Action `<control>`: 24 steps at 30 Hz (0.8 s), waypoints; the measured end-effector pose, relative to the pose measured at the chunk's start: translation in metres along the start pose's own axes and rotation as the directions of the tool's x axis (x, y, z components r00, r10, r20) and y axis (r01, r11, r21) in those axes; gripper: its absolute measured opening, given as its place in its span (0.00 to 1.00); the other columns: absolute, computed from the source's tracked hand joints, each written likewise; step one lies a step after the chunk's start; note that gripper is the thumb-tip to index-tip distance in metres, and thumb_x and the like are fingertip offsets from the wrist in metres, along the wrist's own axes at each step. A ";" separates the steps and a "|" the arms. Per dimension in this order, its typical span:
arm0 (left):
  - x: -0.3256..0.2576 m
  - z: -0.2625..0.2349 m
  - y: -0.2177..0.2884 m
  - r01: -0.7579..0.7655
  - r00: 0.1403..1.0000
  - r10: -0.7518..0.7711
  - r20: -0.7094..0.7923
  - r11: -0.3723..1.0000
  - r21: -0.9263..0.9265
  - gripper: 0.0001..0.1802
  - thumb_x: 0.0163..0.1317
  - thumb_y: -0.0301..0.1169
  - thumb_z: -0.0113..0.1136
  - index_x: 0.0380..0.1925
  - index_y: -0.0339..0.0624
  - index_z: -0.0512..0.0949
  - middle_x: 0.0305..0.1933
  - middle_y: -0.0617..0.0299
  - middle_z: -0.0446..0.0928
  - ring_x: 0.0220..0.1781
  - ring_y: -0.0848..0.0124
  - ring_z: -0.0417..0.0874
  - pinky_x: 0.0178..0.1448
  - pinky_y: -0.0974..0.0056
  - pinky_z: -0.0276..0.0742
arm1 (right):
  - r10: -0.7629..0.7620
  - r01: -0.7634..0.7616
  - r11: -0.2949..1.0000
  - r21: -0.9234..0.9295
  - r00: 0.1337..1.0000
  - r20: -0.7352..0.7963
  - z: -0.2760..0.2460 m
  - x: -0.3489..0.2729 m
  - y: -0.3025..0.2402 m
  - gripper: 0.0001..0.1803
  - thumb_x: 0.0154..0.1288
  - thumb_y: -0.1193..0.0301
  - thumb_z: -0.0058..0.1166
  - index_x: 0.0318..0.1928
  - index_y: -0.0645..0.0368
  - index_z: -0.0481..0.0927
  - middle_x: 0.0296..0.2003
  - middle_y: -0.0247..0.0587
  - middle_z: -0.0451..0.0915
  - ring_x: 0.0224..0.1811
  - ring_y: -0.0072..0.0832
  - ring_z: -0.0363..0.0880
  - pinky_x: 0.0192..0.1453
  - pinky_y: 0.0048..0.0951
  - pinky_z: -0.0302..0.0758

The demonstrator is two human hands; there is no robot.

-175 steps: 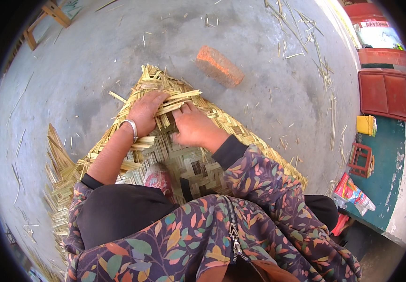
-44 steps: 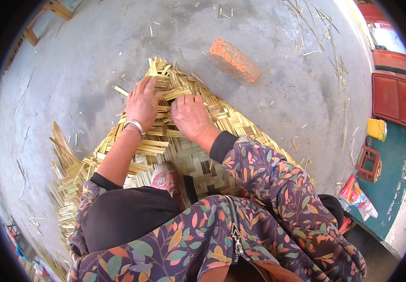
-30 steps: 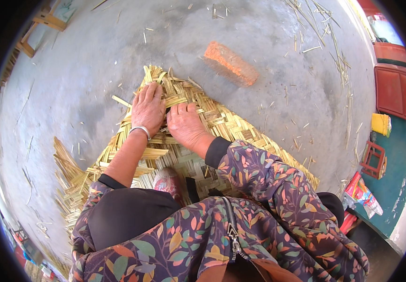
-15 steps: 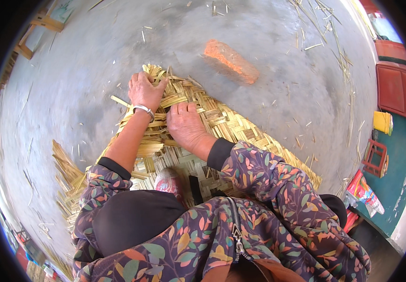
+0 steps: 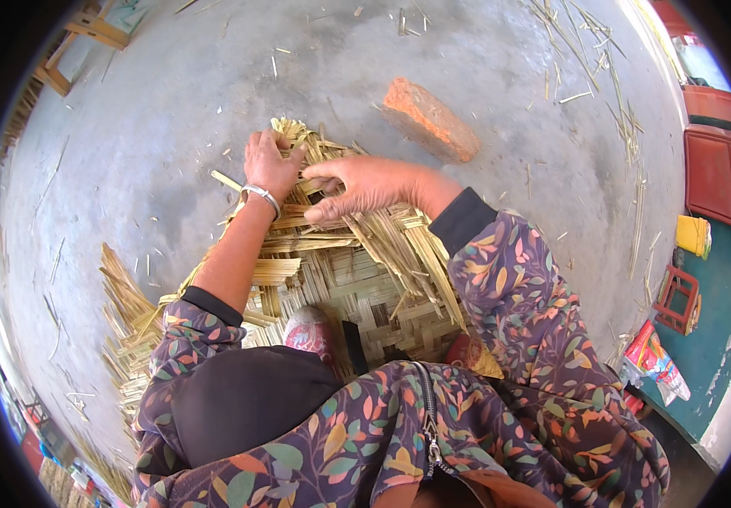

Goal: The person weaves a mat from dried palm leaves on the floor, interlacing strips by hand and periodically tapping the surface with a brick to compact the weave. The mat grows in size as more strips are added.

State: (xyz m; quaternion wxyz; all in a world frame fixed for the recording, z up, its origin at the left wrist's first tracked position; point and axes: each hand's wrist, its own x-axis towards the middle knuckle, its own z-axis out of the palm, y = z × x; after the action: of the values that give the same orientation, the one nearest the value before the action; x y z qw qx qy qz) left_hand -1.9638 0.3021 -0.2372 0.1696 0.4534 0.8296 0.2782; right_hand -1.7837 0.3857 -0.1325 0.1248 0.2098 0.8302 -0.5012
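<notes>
A woven mat of flat bamboo strips (image 5: 357, 288) lies on the grey concrete floor under me, its far end unwoven with loose strip ends. My left hand (image 5: 268, 161), with a silver bangle on the wrist, presses down on the loose strips at the mat's far corner. My right hand (image 5: 357, 186) hovers just right of it, palm down, fingers bent over the strips, pinching or lifting strip ends. A foot in a pink shoe (image 5: 310, 330) rests on the woven part.
A red brick (image 5: 431, 118) lies on the floor beyond the mat to the right. Loose bamboo slivers are scattered around. A wooden frame (image 5: 86, 38) sits top left; red crates (image 5: 721, 169), a yellow can (image 5: 694, 234) and a small red stool (image 5: 678, 298) stand at right.
My right hand has lifted off the mat and moved up toward the far corner beside the left hand. The left hand stays pressed on the strip ends.
</notes>
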 end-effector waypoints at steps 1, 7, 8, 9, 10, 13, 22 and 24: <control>0.001 -0.001 -0.003 0.025 1.000 -0.024 0.020 0.999 -0.027 0.18 0.54 0.39 0.73 0.34 0.39 0.77 0.40 0.53 0.75 0.47 0.55 0.75 0.54 0.54 0.72 | -0.013 0.012 0.995 0.103 1.000 0.012 0.000 0.010 0.004 0.48 0.54 0.37 0.65 0.62 0.63 0.74 0.58 0.61 0.76 0.62 0.50 0.76 0.63 0.42 0.73; 0.014 -0.008 -0.015 -0.048 0.999 0.048 0.000 0.998 -0.028 0.15 0.57 0.36 0.70 0.37 0.40 0.76 0.43 0.51 0.75 0.48 0.54 0.77 0.54 0.55 0.74 | -0.081 -0.025 0.977 -0.212 0.876 -0.476 0.015 0.081 0.040 0.25 0.65 0.64 0.56 0.61 0.61 0.75 0.56 0.53 0.78 0.59 0.51 0.75 0.64 0.45 0.72; 0.016 -0.009 -0.015 -0.047 0.999 0.047 0.026 0.999 -0.016 0.15 0.57 0.35 0.69 0.38 0.40 0.76 0.43 0.51 0.76 0.48 0.53 0.77 0.55 0.55 0.74 | -0.044 -0.056 0.978 -0.202 0.886 -0.461 0.020 0.088 0.047 0.24 0.64 0.68 0.54 0.60 0.61 0.75 0.57 0.53 0.77 0.60 0.51 0.74 0.65 0.45 0.71; 0.019 -0.009 -0.014 -0.031 0.999 0.031 0.035 1.000 -0.003 0.14 0.58 0.35 0.67 0.39 0.41 0.76 0.45 0.51 0.75 0.49 0.53 0.78 0.55 0.54 0.74 | 0.028 -0.122 0.975 -0.185 0.896 -0.444 0.025 0.093 0.052 0.23 0.64 0.72 0.53 0.60 0.60 0.75 0.58 0.52 0.76 0.61 0.51 0.72 0.66 0.45 0.71; 0.021 -0.010 -0.014 -0.029 0.999 0.028 0.044 0.999 0.022 0.14 0.58 0.34 0.67 0.40 0.41 0.75 0.45 0.51 0.75 0.50 0.52 0.78 0.55 0.54 0.74 | -0.021 -0.086 0.976 -0.199 0.875 -0.483 0.030 0.097 0.057 0.23 0.63 0.73 0.52 0.60 0.60 0.76 0.58 0.51 0.76 0.61 0.51 0.72 0.66 0.45 0.70; 0.028 -0.012 -0.014 -0.018 0.998 0.015 0.061 0.998 0.056 0.14 0.58 0.33 0.65 0.41 0.41 0.76 0.47 0.51 0.75 0.50 0.52 0.78 0.56 0.53 0.75 | -0.067 -0.084 0.968 -0.238 0.823 -0.565 0.045 0.103 0.061 0.22 0.62 0.74 0.52 0.58 0.58 0.77 0.56 0.48 0.77 0.59 0.49 0.73 0.64 0.44 0.71; 0.039 -0.006 -0.036 -0.015 0.996 0.034 0.079 0.973 -0.231 0.11 0.61 0.28 0.61 0.43 0.40 0.82 0.47 0.55 0.76 0.43 0.64 0.81 0.50 0.62 0.78 | -0.071 -0.110 0.959 -0.262 0.801 -0.594 0.046 0.111 0.060 0.22 0.61 0.72 0.54 0.57 0.51 0.79 0.54 0.42 0.76 0.58 0.45 0.72 0.61 0.46 0.71; 0.041 -0.001 -0.040 0.039 0.996 -0.012 0.087 0.947 -0.317 0.09 0.62 0.26 0.60 0.42 0.40 0.82 0.47 0.57 0.76 0.41 0.67 0.81 0.49 0.64 0.78 | -0.070 -0.111 0.957 -0.266 0.807 -0.587 0.044 0.113 0.063 0.22 0.61 0.72 0.54 0.57 0.49 0.79 0.54 0.42 0.76 0.59 0.44 0.72 0.61 0.46 0.70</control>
State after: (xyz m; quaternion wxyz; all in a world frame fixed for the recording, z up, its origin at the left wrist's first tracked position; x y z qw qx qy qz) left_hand -2.0124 0.3191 -0.2624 0.2788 0.4205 0.7717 0.3872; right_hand -1.8530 0.3981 -0.2492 -0.1046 0.3438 0.8891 -0.2834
